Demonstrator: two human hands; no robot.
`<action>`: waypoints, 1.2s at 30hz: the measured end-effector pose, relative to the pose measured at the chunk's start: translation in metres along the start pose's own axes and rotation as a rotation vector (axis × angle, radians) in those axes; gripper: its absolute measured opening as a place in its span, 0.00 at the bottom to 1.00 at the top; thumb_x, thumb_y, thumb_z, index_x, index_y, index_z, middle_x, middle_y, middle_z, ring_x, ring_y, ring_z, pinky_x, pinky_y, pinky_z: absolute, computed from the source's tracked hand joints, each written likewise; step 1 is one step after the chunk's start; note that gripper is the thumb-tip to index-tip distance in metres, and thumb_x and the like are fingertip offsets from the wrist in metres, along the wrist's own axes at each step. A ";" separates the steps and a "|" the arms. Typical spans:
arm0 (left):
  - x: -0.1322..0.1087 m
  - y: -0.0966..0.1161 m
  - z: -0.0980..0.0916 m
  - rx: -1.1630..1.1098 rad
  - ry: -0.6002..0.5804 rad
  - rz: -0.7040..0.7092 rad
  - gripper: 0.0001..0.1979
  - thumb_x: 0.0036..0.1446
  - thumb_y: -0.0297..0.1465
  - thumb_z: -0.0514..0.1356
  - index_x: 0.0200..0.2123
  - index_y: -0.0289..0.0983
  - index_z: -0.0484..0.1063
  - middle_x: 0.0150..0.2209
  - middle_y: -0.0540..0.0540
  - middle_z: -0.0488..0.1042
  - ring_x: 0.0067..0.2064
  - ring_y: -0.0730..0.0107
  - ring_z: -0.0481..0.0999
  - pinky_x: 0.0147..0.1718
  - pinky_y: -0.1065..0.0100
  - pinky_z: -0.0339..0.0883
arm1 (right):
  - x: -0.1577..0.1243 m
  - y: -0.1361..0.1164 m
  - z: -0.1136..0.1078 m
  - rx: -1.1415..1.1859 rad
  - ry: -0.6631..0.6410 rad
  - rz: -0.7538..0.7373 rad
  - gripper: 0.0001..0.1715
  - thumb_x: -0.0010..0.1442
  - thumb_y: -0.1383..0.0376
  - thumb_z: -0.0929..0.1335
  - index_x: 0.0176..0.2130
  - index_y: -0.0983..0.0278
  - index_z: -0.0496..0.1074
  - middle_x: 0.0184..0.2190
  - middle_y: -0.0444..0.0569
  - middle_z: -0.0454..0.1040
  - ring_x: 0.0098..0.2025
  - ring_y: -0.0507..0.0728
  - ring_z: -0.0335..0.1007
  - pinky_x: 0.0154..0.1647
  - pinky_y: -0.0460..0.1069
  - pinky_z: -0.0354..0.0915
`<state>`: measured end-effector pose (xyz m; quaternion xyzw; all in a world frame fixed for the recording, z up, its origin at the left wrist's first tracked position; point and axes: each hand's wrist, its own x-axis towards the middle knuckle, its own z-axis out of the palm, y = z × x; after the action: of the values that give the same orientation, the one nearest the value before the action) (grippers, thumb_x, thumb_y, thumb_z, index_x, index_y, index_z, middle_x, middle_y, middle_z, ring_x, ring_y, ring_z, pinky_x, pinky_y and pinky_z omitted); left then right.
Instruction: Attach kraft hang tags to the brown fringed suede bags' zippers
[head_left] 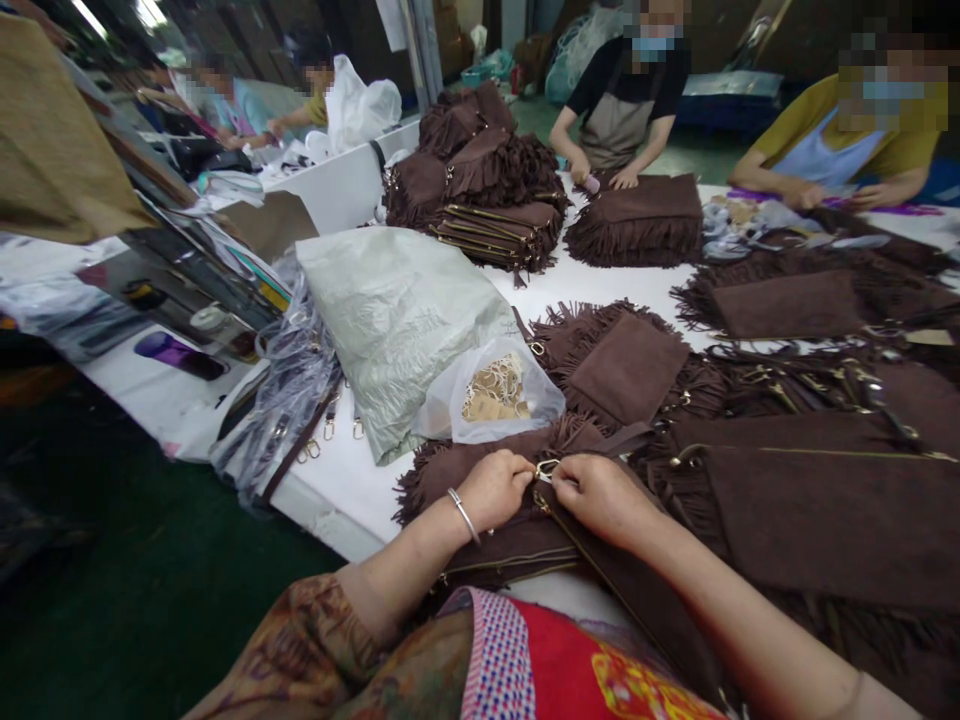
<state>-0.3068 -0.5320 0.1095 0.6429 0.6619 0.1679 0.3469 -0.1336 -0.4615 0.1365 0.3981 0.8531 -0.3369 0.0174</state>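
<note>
My left hand (495,487) and my right hand (604,495) meet over a brown fringed suede bag (517,545) lying on the white table (337,490) in front of me. Both hands are closed in a pinch on a small gold metal clasp (546,468) at the bag's top edge. A silver bangle circles my left wrist. A brown strap (637,590) runs from the clasp toward my lap.
A clear bag of paper tags (495,390) and a grey plastic sack (397,320) lie just beyond. Brown fringed bags are stacked at the back (487,190) and spread to the right (825,480). Other people work across the table (630,100). Green floor lies to the left.
</note>
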 end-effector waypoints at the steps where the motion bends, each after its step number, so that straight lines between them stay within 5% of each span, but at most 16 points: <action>1: 0.001 0.000 0.000 -0.024 0.004 -0.009 0.15 0.62 0.29 0.52 0.41 0.35 0.80 0.38 0.42 0.79 0.42 0.62 0.75 0.44 0.65 0.65 | 0.003 -0.001 -0.001 -0.005 -0.017 0.015 0.12 0.56 0.68 0.62 0.24 0.63 0.71 0.26 0.48 0.76 0.29 0.53 0.68 0.29 0.48 0.52; 9: 0.006 -0.001 0.006 -0.358 0.007 -0.198 0.12 0.58 0.30 0.54 0.36 0.33 0.78 0.26 0.48 0.77 0.27 0.71 0.72 0.29 0.71 0.64 | 0.016 -0.002 0.012 -0.044 -0.040 0.025 0.12 0.58 0.66 0.62 0.28 0.62 0.72 0.30 0.50 0.78 0.34 0.55 0.72 0.34 0.48 0.54; 16: 0.008 -0.005 0.003 -0.196 0.274 -0.009 0.09 0.56 0.27 0.56 0.27 0.35 0.74 0.29 0.47 0.75 0.34 0.69 0.72 0.38 0.68 0.63 | 0.005 0.008 0.010 -0.041 0.009 -0.029 0.11 0.62 0.63 0.63 0.37 0.61 0.74 0.37 0.50 0.78 0.39 0.57 0.72 0.39 0.48 0.58; 19: 0.008 -0.005 -0.008 -0.475 0.345 -0.163 0.09 0.58 0.31 0.56 0.27 0.35 0.71 0.24 0.50 0.70 0.27 0.73 0.68 0.30 0.71 0.62 | -0.009 0.021 0.003 -0.080 0.022 -0.099 0.11 0.63 0.62 0.63 0.35 0.59 0.74 0.35 0.48 0.77 0.39 0.57 0.71 0.41 0.49 0.59; 23: 0.006 0.003 -0.016 -1.001 0.226 -0.244 0.13 0.57 0.39 0.59 0.34 0.34 0.70 0.25 0.51 0.69 0.23 0.78 0.66 0.21 0.76 0.58 | -0.027 0.031 0.008 -0.022 0.081 -0.136 0.11 0.63 0.59 0.64 0.34 0.61 0.72 0.35 0.48 0.75 0.39 0.57 0.69 0.42 0.50 0.60; 26: 0.002 0.011 -0.016 -1.184 0.146 -0.254 0.15 0.55 0.41 0.60 0.36 0.35 0.67 0.32 0.48 0.73 0.26 0.76 0.72 0.20 0.77 0.60 | -0.037 0.030 0.020 0.034 0.076 -0.158 0.09 0.62 0.60 0.66 0.40 0.62 0.72 0.37 0.49 0.74 0.40 0.57 0.69 0.41 0.50 0.61; 28: -0.001 0.012 -0.014 -1.137 0.155 -0.274 0.13 0.56 0.41 0.58 0.33 0.37 0.64 0.29 0.51 0.71 0.24 0.75 0.72 0.20 0.75 0.61 | -0.041 0.027 0.026 0.053 0.072 -0.160 0.08 0.63 0.63 0.64 0.40 0.62 0.71 0.37 0.50 0.74 0.40 0.57 0.70 0.41 0.50 0.61; 31: -0.008 0.008 -0.013 -0.758 0.184 -0.250 0.09 0.58 0.38 0.56 0.32 0.38 0.65 0.20 0.56 0.65 0.19 0.76 0.65 0.21 0.74 0.59 | -0.044 0.020 0.027 0.118 0.124 -0.097 0.07 0.61 0.65 0.62 0.33 0.62 0.69 0.32 0.47 0.73 0.35 0.56 0.69 0.37 0.49 0.60; 36: -0.024 0.007 -0.016 -0.014 0.080 -0.111 0.09 0.53 0.30 0.57 0.30 0.37 0.77 0.28 0.46 0.78 0.29 0.68 0.74 0.31 0.69 0.62 | -0.043 0.003 0.036 0.374 0.221 0.033 0.05 0.58 0.64 0.62 0.31 0.62 0.65 0.22 0.41 0.67 0.25 0.52 0.64 0.27 0.47 0.57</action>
<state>-0.3136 -0.5506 0.1311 0.5956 0.7087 0.1786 0.3332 -0.1105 -0.5097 0.1196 0.4427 0.7658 -0.4434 -0.1450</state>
